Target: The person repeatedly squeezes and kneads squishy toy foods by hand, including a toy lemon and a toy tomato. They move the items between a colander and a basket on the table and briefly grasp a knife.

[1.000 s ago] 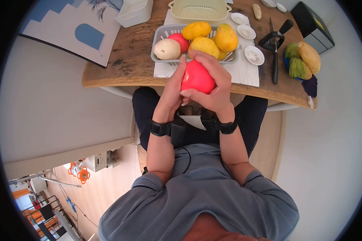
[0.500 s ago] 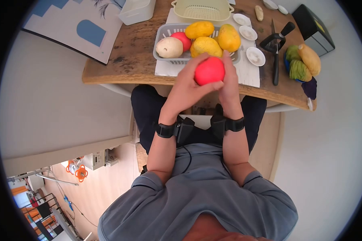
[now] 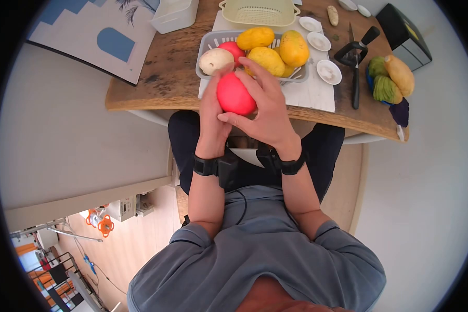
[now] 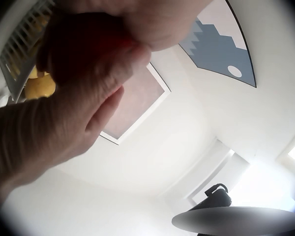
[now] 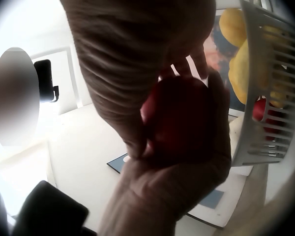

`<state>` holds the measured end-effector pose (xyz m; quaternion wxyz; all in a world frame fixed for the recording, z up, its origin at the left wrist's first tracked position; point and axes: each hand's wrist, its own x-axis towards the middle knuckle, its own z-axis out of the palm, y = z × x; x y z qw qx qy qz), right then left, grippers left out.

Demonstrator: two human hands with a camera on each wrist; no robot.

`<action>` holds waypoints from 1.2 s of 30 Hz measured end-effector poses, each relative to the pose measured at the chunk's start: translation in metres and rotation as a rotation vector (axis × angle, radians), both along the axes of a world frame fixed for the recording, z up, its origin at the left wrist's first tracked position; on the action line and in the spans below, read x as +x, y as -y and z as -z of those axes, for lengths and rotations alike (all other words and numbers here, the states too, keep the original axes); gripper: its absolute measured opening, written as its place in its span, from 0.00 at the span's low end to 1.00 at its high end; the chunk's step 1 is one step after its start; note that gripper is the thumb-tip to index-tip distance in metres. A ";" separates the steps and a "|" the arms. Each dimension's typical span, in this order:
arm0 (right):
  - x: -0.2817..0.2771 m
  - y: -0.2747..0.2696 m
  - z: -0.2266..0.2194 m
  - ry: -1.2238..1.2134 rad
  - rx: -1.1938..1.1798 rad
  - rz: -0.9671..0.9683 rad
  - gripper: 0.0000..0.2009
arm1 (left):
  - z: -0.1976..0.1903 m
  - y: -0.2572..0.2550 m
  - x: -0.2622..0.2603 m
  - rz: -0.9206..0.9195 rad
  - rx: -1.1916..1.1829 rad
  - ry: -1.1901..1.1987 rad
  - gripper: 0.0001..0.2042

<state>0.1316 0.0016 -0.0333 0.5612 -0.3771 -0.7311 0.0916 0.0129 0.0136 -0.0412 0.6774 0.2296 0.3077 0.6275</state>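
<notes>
Both hands hold a smooth, bright red ball [image 3: 236, 94] just over the table's front edge, close to the grey basket's near side. My left hand [image 3: 211, 120] cups it from the left with the palm against it. From the right, my right hand [image 3: 270, 109] curls round it, with fingers over the far side and the thumb across the near side. In the right wrist view the ball [image 5: 182, 120] is dark and sits between the two palms. The grey slatted basket [image 3: 205, 44] holds yellow fruits [image 3: 265, 61], a cream-white rounded piece [image 3: 215, 62] and another red one [image 3: 233, 51].
Small white dishes [image 3: 328, 72] line the right of a white sheet [image 3: 317, 96]. Beyond them lie a black-handled knife [image 3: 355, 91] and a blue bowl of green and yellow pieces [image 3: 386, 87]. A pale yellow basket [image 3: 257, 15] and a white bin [image 3: 175, 16] stand behind.
The hands swung right with the left fingers over the ball, then came back left with the right fingers over it. The ball turned between the palms and now sits further left.
</notes>
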 end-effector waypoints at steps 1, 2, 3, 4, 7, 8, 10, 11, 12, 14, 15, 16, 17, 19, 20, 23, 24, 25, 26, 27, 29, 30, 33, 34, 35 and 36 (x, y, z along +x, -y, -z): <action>-0.002 0.000 0.002 -0.054 -0.047 -0.070 0.27 | -0.001 0.001 0.003 0.023 -0.071 -0.023 0.24; -0.001 -0.001 0.004 -0.057 -0.046 -0.069 0.27 | -0.004 0.003 0.005 0.056 -0.083 -0.101 0.25; 0.002 -0.002 0.006 -0.139 -0.111 -0.094 0.25 | -0.005 0.004 0.003 0.058 -0.082 -0.103 0.25; 0.005 -0.002 0.009 -0.220 -0.176 -0.118 0.23 | -0.005 0.005 0.001 0.144 -0.061 -0.176 0.26; 0.009 0.000 0.015 -0.602 -0.360 -0.084 0.21 | -0.001 0.006 0.006 0.254 0.003 -0.342 0.28; 0.009 0.001 0.016 -0.690 -0.378 -0.036 0.18 | -0.001 0.008 0.010 0.209 0.198 -0.591 0.29; 0.012 -0.003 0.017 -0.817 -0.451 -0.072 0.17 | -0.002 0.009 0.014 0.173 0.440 -0.779 0.34; 0.015 -0.005 0.017 -0.940 -0.522 -0.107 0.18 | -0.005 0.011 0.014 0.174 0.442 -0.777 0.34; 0.012 -0.005 0.015 -1.135 -0.597 -0.155 0.17 | -0.010 0.013 0.013 0.180 0.511 -0.854 0.33; 0.016 -0.006 0.005 -1.315 -0.761 -0.238 0.17 | -0.013 0.014 0.011 0.184 0.578 -0.934 0.31; 0.017 -0.006 0.002 -1.496 -0.926 -0.324 0.17 | -0.012 0.013 0.010 0.178 0.595 -0.929 0.31; 0.018 -0.006 0.003 -1.500 -0.923 -0.323 0.17 | -0.011 0.012 0.008 0.173 0.613 -0.923 0.32; 0.020 -0.006 0.006 -1.414 -1.003 -0.425 0.18 | -0.011 0.012 0.008 0.176 0.617 -0.923 0.32; 0.022 -0.006 0.012 -1.321 -1.080 -0.525 0.20 | -0.010 0.015 0.008 0.145 0.313 -0.645 0.28; 0.023 -0.005 0.015 -1.109 -1.044 -0.450 0.19 | -0.004 0.011 0.008 0.145 0.313 -0.646 0.28; 0.009 0.001 0.015 -0.604 -0.718 -0.136 0.18 | 0.008 -0.002 0.011 -0.081 0.244 -0.377 0.25; 0.003 0.005 0.014 -0.302 -0.429 0.090 0.17 | 0.001 0.000 0.013 -0.099 0.196 -0.306 0.24; 0.001 0.006 0.012 -0.304 -0.428 0.089 0.17 | -0.003 0.001 0.014 -0.117 0.146 -0.235 0.25; -0.001 0.007 0.009 -0.183 -0.219 0.198 0.19 | -0.003 0.001 0.012 -0.119 0.147 -0.237 0.25; -0.002 0.007 0.006 -0.062 -0.009 0.304 0.22 | -0.002 0.001 0.007 -0.085 0.133 -0.288 0.25; -0.002 0.003 0.002 -0.067 0.039 0.276 0.22 | 0.005 -0.002 0.007 -0.048 0.118 -0.340 0.26; -0.002 0.001 0.002 -0.069 0.087 0.249 0.22 | 0.009 -0.005 0.012 -0.036 0.092 -0.368 0.27; 0.003 -0.005 0.013 -0.227 -0.040 0.101 0.19 | 0.012 -0.001 0.014 0.036 0.056 -0.464 0.29; 0.006 -0.004 0.015 -0.227 -0.039 0.102 0.19 | 0.010 0.001 0.014 0.097 0.048 -0.532 0.30; 0.009 -0.001 0.016 -0.432 -0.194 0.063 0.18 | 0.011 0.001 0.013 0.099 0.049 -0.532 0.30; 0.012 0.001 0.016 -0.637 -0.349 0.021 0.18 | 0.012 0.001 0.012 0.220 0.099 -0.472 0.29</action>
